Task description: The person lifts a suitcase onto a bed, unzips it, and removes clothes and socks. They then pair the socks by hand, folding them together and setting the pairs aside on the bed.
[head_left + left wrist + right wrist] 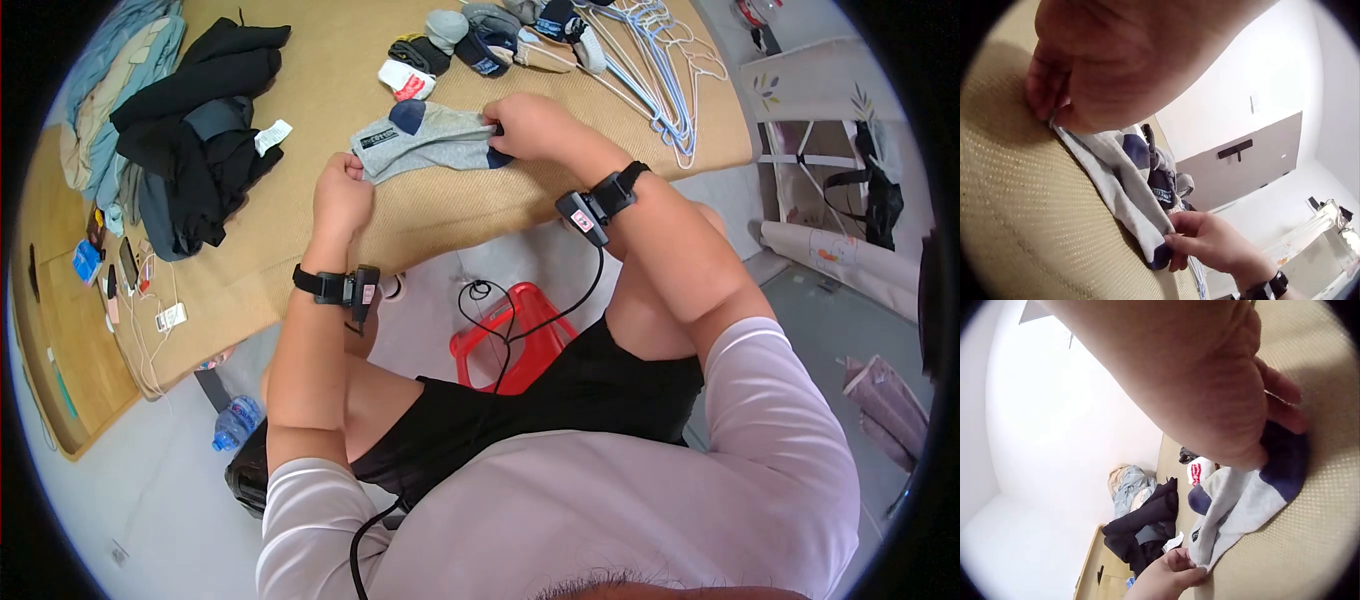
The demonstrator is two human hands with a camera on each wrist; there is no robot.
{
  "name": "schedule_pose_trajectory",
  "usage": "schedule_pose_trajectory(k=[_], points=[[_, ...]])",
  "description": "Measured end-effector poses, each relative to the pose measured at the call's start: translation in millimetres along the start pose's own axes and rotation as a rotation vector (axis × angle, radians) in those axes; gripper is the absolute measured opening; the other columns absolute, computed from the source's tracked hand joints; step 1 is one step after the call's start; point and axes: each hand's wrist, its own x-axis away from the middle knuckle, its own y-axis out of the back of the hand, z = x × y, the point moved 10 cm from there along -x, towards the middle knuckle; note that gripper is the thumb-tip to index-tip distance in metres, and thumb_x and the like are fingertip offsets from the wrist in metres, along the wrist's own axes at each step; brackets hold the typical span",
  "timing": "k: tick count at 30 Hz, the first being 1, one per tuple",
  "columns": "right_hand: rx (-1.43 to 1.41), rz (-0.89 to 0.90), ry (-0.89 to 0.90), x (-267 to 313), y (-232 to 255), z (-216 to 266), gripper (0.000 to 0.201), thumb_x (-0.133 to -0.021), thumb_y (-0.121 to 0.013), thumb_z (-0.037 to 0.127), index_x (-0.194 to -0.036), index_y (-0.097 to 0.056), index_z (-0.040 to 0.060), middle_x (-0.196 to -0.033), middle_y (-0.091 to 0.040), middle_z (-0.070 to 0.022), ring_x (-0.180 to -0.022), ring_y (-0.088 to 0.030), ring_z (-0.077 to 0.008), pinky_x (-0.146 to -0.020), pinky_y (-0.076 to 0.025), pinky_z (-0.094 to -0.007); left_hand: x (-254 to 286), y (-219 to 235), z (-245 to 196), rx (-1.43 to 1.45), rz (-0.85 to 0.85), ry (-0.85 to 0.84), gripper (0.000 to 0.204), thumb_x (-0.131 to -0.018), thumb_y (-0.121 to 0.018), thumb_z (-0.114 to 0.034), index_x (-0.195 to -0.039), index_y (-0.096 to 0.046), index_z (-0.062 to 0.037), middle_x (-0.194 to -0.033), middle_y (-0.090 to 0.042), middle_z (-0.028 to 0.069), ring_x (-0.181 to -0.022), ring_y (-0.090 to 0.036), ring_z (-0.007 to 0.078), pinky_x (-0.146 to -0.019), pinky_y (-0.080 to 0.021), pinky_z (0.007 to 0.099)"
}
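Grey socks with navy heel and toe patches [440, 143] lie stretched between the two hands at the near side of the woven mat. My left hand [343, 195] pinches the cuff end, beside a dark label. At the other end my right hand [535, 127] pinches the socks near the navy toe. In the left wrist view the grey fabric [1113, 181] runs from the left hand [1097, 69] down to the right hand [1210, 240]. The right wrist view shows the navy toe [1286, 459] under the right fingers, with the left hand [1169, 575] at the cuff.
Bundled socks [480, 45] sit beyond the hands, with a white and red one [407, 80] nearest. Hangers [655, 75] lie at the right. Dark clothes [205, 130] and light blue clothes [120, 100] are piled at the left, near cables [150, 340]. A red stool [515, 340] stands below.
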Motion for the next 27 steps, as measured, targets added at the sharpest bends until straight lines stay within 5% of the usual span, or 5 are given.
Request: schedule_pose_trajectory(k=[8, 11, 13, 16, 27], points=[[0.040, 0.017, -0.003, 3, -4, 5, 0.031, -0.078, -0.074, 0.020, -0.108, -0.072, 0.0096, -0.096, -0.073, -0.0135, -0.092, -0.070, -0.0341, -0.079, -0.057, -0.0453, 8, 3, 19, 0.619, 0.283, 0.248, 0.024, -0.082, -0.067, -0.002, -0.106, -0.063, 0.0005, -0.101, -0.068, 0.0098, -0.090, -0.065, 0.0163, -0.081, -0.051, 0.0290], [0.024, -0.011, 0.037, 2, -7, 7, 0.032, -0.079, -0.074, 0.021, -0.109, -0.069, 0.0109, -0.098, -0.071, -0.0137, -0.093, -0.067, -0.0352, -0.079, -0.054, -0.0451, 8, 31, 3, -0.018, 0.008, 0.118, 0.023, -0.086, -0.072, -0.008, -0.106, -0.063, -0.0002, -0.099, -0.067, 0.0083, -0.092, -0.065, 0.0190, -0.082, -0.051, 0.0315], [0.011, 0.007, 0.008, 3, -6, 6, 0.030, -0.079, -0.075, 0.019, -0.107, -0.068, 0.0108, -0.099, -0.070, -0.0127, -0.095, -0.067, -0.0345, -0.079, -0.054, -0.0452, 33, 44, -77, -0.348, -0.279, -0.504, 0.023, -0.084, -0.074, -0.012, -0.103, -0.065, -0.0027, -0.100, -0.066, 0.0120, -0.095, -0.064, 0.0289, -0.083, -0.051, 0.0384], [0.009, -0.023, 0.024, 2, -4, 3, 0.029, -0.079, -0.075, 0.018, -0.106, -0.068, 0.0104, -0.099, -0.070, -0.0131, -0.095, -0.067, -0.0348, -0.079, -0.054, -0.0453, 46, 24, -103, -0.315, -0.162, -0.571, 0.022, -0.080, -0.076, -0.013, -0.098, -0.066, -0.0047, -0.095, -0.064, 0.0147, -0.096, -0.060, 0.0360, -0.085, -0.049, 0.0446], [-0.229, -0.324, -0.014, 12, 54, -3, 0.022, -0.082, -0.065, 0.010, -0.104, -0.071, 0.0080, -0.094, -0.072, -0.0161, -0.089, -0.069, -0.0360, -0.075, -0.054, -0.0455, 27, 71, -80, -0.277, -0.273, -0.226, 0.013, -0.092, -0.067, -0.013, -0.103, -0.069, -0.0064, -0.092, -0.071, 0.0161, -0.074, -0.070, 0.0267, -0.069, -0.054, 0.0368]])
